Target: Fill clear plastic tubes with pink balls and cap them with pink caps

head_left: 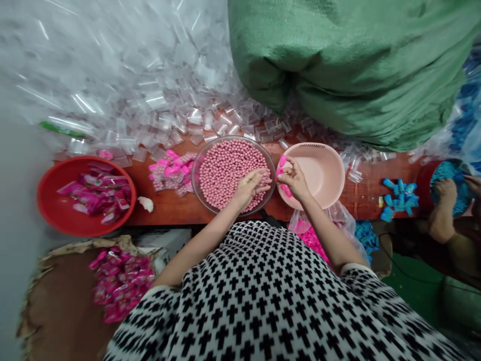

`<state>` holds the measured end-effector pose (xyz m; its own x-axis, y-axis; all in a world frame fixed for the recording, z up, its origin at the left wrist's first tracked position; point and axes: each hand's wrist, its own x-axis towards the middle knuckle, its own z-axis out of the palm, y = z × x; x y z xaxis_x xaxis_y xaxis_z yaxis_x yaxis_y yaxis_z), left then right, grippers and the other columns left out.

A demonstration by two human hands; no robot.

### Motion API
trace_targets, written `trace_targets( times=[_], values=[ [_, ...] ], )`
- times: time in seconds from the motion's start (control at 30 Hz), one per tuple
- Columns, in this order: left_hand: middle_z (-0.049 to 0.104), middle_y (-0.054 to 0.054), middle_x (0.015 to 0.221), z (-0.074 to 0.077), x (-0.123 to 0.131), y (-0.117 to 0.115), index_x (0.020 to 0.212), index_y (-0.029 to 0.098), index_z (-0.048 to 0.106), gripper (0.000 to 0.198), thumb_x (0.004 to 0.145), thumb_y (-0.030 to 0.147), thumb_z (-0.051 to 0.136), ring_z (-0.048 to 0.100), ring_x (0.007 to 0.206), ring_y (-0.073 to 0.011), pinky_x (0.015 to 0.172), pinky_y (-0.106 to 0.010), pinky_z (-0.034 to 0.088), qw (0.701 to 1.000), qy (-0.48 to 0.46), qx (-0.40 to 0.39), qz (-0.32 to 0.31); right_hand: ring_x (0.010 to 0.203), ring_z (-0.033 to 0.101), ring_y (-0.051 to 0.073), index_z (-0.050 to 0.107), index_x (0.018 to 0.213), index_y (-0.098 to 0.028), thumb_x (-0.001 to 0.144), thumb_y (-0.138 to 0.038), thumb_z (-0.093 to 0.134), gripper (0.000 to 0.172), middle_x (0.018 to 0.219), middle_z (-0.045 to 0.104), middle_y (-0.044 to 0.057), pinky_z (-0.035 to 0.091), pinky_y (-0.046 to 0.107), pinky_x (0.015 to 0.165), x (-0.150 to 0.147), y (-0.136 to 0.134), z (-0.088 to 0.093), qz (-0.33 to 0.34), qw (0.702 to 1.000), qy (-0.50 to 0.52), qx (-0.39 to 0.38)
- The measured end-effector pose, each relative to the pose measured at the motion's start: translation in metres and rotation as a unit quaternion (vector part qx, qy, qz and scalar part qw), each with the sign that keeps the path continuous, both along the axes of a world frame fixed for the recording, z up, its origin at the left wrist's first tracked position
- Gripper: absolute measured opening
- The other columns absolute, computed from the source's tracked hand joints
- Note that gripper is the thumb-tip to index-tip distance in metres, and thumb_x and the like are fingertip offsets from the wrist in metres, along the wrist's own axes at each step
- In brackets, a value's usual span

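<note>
My left hand (249, 188) lies on the pink beads in a clear glass bowl (197, 169), fingers curled into the beads. My right hand (293, 179) is just right of it, over the near rim of a pale pink plastic basin (326, 170), fingers pinched on a small bright pink plastic piece (281, 161). More pink pieces lie under that hand in the basin. A heap of pink parts in small clear bags (171, 170) lies left of the glass bowl on the brown table (176, 208).
A red bowl (56, 213) with filled pink packets stands at the left, a sack with more packets (120, 283) below it. Clear small bags are heaped behind. A big green sack (353, 65) fills the back right. Another person's hand (445, 193) works with blue parts (400, 193) at right.
</note>
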<state>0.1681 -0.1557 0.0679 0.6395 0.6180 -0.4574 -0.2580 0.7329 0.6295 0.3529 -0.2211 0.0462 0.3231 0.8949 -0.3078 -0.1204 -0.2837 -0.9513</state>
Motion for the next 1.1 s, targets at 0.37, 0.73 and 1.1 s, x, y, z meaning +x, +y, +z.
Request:
trace_targets(
  times=[0.37,0.73,1.1],
  values=[
    [0.067,-0.006,0.117,-0.004,-0.006,0.002,0.112,0.021,0.065,0.044,0.077,0.047,0.071,0.066,0.096,-0.0141,0.077,-0.022,0.055,0.992,0.048,0.044,0.110,0.114,0.059,0.023,0.055,0.133,-0.020,0.094,-0.025,0.045,0.040,0.123,0.061,0.013,0.052,0.040,0.096,-0.071,0.015,0.044,0.152,0.861,-0.473,0.110],
    [0.068,-0.007,0.112,0.008,-0.037,0.018,0.112,0.021,0.064,0.052,0.075,0.056,0.070,0.068,0.095,-0.0190,0.075,-0.029,0.059,0.980,0.082,0.080,0.164,0.075,0.063,0.016,0.066,0.095,-0.021,0.081,-0.042,0.068,0.026,0.088,0.069,0.002,0.053,0.030,0.071,-0.079,0.057,0.063,0.038,0.953,-0.282,0.105],
    [0.070,-0.004,0.091,0.003,-0.074,0.036,0.105,0.016,0.072,0.053,0.069,0.054,0.075,0.067,0.082,-0.0184,0.076,-0.034,0.059,0.963,0.120,0.209,0.121,0.071,0.059,0.015,0.071,0.089,-0.022,0.079,-0.050,0.071,0.029,0.080,0.068,0.001,0.048,0.029,0.068,-0.089,0.090,0.067,0.195,0.915,-0.302,0.181]
  ],
)
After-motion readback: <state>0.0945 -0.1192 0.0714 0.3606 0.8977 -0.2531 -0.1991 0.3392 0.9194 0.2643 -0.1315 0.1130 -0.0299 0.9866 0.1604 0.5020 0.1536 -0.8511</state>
